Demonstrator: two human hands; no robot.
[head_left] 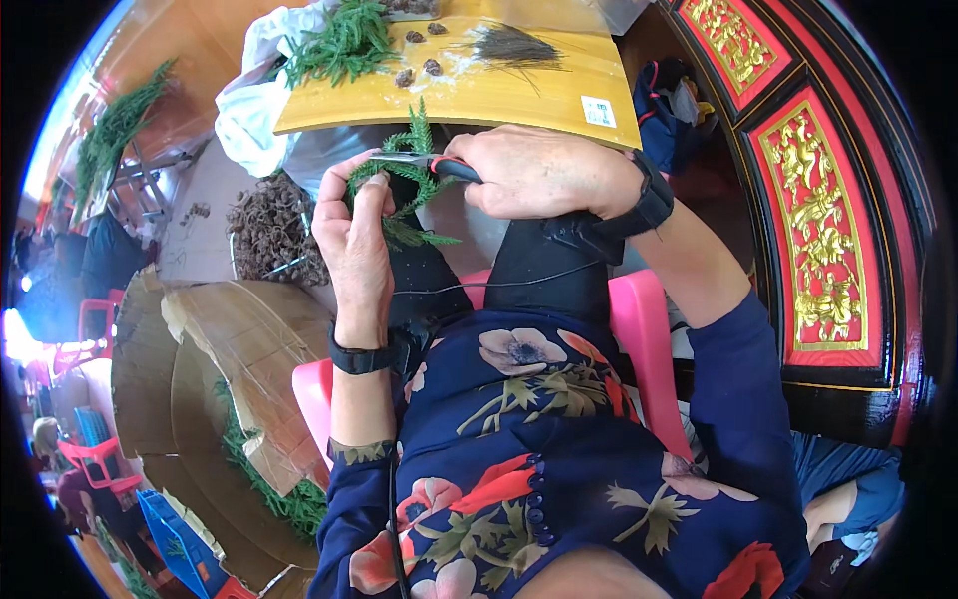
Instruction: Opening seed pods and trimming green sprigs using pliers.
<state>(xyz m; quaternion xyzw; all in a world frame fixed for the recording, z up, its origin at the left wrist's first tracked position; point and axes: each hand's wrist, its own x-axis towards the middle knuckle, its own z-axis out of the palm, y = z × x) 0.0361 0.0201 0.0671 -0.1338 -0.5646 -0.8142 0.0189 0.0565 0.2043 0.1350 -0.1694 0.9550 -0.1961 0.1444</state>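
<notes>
My left hand [355, 235] pinches a green artificial pine sprig [420, 130] bent into a loose ring, held above my lap in front of the table edge. My right hand [544, 172] is closed on scissors [407, 158] with red and black handles. Their metal blades point left, across the top of the ring and close to my left fingertips. Whether the blades touch the sprig is unclear.
The yellow table [439, 105] ahead holds green sprigs [349, 45], several pine cones [431, 67] and thin dark wires [514, 45]. A pile of brown cones [277, 230] lies left, near a cardboard box [190, 419] with greenery inside. Carved red-gold panels [818, 230] stand right.
</notes>
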